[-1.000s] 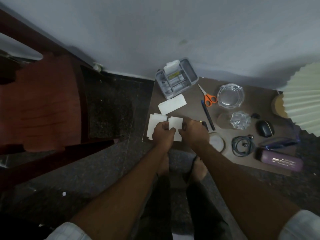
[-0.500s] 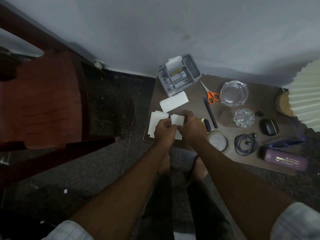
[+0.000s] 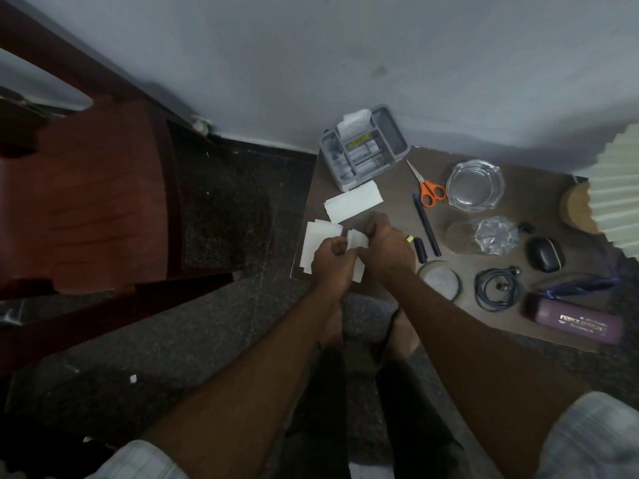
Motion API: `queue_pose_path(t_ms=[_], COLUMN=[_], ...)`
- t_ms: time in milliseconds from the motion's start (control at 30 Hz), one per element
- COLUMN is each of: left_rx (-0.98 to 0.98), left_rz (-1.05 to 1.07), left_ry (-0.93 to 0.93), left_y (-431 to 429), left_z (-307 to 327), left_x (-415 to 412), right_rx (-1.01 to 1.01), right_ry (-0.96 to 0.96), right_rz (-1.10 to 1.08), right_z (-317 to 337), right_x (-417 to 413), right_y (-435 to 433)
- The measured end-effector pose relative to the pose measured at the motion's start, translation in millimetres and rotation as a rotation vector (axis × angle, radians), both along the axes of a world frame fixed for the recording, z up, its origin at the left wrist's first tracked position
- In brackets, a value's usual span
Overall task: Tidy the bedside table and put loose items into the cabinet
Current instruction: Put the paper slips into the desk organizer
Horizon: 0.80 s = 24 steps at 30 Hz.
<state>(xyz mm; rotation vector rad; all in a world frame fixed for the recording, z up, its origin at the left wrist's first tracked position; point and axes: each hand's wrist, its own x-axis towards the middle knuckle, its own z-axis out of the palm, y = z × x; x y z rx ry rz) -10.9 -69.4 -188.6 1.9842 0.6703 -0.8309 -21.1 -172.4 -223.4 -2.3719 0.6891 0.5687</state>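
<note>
Gripping the paper slip [image 3: 358,238], the left hand [image 3: 332,263] and right hand [image 3: 390,249] have folded it narrower

My bare forearms reach forward side by side, the wrists close together. My left hand [image 3: 332,262] and right hand [image 3: 389,248] nearly touch, fingers curled, both pinching a small white paper slip [image 3: 357,238].

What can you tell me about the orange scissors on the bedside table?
The scissors have orange loop handles that look plastic and slim, pale metal blades. They are closed and lie flat on the brown table. The blades point back toward the grey organiser and the handles are nearer the person. They sit between the dark pen and the glass ashtray; whether they touch either is unclear.
</note>
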Motion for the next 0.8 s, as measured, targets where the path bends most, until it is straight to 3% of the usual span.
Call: queue_pose_path(t_ms=[300, 633, 800], left_rx=[-0.02, -0.045, -0.136], left_rz=[0.002, 0.05, 0.091], left_ry=[-0.009, -0.043, -0.058], left_y=[0.7, 1.0, 2.4], left_z=[-2.5, 0.2, 4.5], left_x=[-0.8, 1.8, 11.2], right_rx=[0.108, 0.266, 0.469], right_ry=[0.049, -0.056, -0.052], right_rz=[-0.051, -0.058, -0.114], right_z=[-1.4, 4.1, 18.5], right_x=[1.3, -0.6, -0.7], right_y=[-7.0, -26.9, -41.1])
